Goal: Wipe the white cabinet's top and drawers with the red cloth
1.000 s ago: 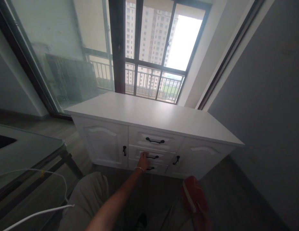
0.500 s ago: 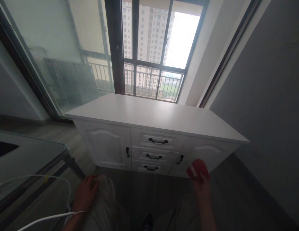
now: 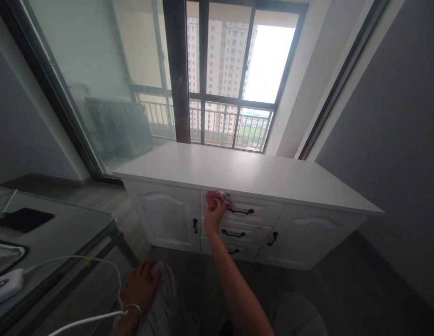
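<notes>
My right hand point(image 3: 216, 215) is closed around a pinkish-red cloth point(image 3: 212, 199) and holds it against the upper left of the top drawer point(image 3: 244, 203). That drawer belongs to a white sideboard point(image 3: 168, 219) with black handles; the cloth and fingers cover the left end of the top handle point(image 3: 243, 211). On my left knee point(image 3: 165, 280) lies my left hand point(image 3: 141, 285), open and holding nothing. A white cable point(image 3: 89, 319) passes by its wrist, where a bracelet point(image 3: 136, 309) shows.
At the left, a glass-topped table point(image 3: 80, 219) carries a black flat object point(image 3: 25, 219) and a white power strip point(image 3: 7, 285). Behind the sideboard stands a dark-framed glass sliding door point(image 3: 175, 70). A grey wall point(image 3: 395, 116) closes off the right side.
My right hand has carried the cloth leftward and up, from the right door to the top drawer. My left hand stays on the knee. The view has shifted slightly left.
</notes>
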### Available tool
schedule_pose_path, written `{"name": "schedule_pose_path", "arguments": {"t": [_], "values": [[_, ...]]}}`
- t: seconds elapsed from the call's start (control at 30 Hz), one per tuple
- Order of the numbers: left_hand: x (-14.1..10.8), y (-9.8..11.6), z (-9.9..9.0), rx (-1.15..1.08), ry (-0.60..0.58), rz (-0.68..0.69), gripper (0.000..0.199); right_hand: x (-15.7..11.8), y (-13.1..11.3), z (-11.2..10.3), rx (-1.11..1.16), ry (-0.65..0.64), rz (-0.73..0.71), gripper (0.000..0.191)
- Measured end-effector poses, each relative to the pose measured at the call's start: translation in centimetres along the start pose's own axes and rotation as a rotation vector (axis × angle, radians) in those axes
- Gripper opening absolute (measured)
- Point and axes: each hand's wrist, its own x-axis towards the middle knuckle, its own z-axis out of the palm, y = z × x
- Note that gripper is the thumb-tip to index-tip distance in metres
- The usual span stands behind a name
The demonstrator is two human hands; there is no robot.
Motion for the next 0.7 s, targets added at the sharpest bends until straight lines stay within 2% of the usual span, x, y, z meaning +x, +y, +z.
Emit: {"name": "schedule_pose_path", "arguments": {"t": [0.07, 0.13, 0.17, 0.23, 0.33, 0.43, 0.53, 0.63, 0.7], "values": [[-0.1, 0.1, -0.1, 0.003, -0.027, 0.008, 0.056, -0.9, -0.8, 1.0, -0.166, -0.180, 0.017, 0.049], [-0.1, 0.1, -0.1, 0.007, -0.036, 0.009, 0.057, -1.7, 0.3, 0.6, -0.280, -0.410, -0.136, 0.052], [0.0, 0.0, 0.0, 0.012, -0.032, 0.003, 0.057, -2.1, 1.5, -0.1, -0.325, -0.496, -0.231, 0.055], [0.1, -0.5, 0.2, 0.018, -0.007, 0.000, 0.055, -2.9, 4.8, -1.9, -0.394, -0.590, -0.356, 0.056], [0.2, -1.4, 0.7, -0.002, 0.062, 0.008, 0.052, -4.1, 10.7, -5.4, -0.481, -0.588, -0.329, 0.049], [0.2, -2.0, 0.9, -0.038, 0.101, 0.007, 0.050, -5.5, 16.1, -9.2, -0.549, -0.383, -0.119, 0.043], [0.1, -1.9, 0.5, -0.068, 0.103, 0.010, 0.049, -6.7, 20.3, -12.6, -0.455, -0.025, 0.134, 0.043], [-0.1, -1.0, 0.0, -0.052, 0.080, 0.003, 0.048, -7.3, 22.3, -14.6, -0.116, 0.391, 0.390, 0.040], [-0.1, -0.3, -0.2, -0.020, 0.040, -0.019, 0.051, -7.3, 22.5, -14.7, 0.076, 0.565, 0.537, 0.032]]}}
